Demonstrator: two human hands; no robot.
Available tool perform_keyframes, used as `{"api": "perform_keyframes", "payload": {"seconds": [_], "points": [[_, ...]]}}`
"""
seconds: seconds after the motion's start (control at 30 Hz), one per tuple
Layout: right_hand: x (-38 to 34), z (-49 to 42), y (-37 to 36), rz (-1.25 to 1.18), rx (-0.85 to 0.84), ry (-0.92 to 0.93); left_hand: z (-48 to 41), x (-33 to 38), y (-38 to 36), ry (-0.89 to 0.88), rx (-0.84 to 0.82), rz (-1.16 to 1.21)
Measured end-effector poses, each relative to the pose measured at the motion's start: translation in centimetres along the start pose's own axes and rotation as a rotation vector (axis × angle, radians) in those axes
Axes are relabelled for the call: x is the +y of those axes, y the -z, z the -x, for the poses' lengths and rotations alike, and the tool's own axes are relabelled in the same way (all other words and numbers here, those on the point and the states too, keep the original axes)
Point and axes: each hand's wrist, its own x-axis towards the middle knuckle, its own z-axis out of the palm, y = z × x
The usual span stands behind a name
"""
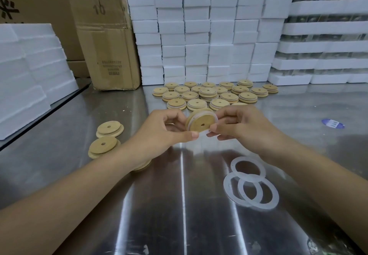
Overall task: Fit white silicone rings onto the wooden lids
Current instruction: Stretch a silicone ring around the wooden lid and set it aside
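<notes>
A round wooden lid (200, 123) with a centre hole is held upright above the steel table, a white silicone ring (211, 114) partly around its stepped edge. My left hand (167, 129) grips the lid's left side, thumb under it. My right hand (239, 123) pinches the ring at the lid's lower right edge. Three loose white rings (251, 184) lie overlapping on the table at the right. Two bare wooden lids (106, 137) lie to the left; another peeks from under my left forearm (142, 167).
Several lids with rings (214, 94) stand in rows at the back of the steel table (179, 205). Stacks of white foam blocks (209, 30) and a cardboard box (107, 45) form the back wall. Foam slabs (29, 71) lie at left. A blue-white sticker (333, 123) lies at right.
</notes>
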Motion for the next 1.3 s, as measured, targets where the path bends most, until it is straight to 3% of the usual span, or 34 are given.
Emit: {"api": "perform_keyframes", "payload": {"seconds": [0.63, 0.87, 1.1, 1.3], "points": [[-0.1, 0.2, -1.9, 0.073, 0.179, 0.073, -0.2, -0.2, -0.1, -0.019, 0.047, 0.039], [0.2, -0.4, -0.8, -0.090, 0.104, 0.042, -0.1, 0.6, 0.2, 0.021, 0.019, 0.113], [-0.4, -0.3, -0.1, -0.127, 0.051, 0.147, -0.2, 0.8, 0.8, 0.130, -0.033, 0.271], [-0.2, -0.2, -0.5, -0.106, 0.114, 0.145, -0.1, 0.8, 0.6, 0.085, 0.002, 0.286]]}}
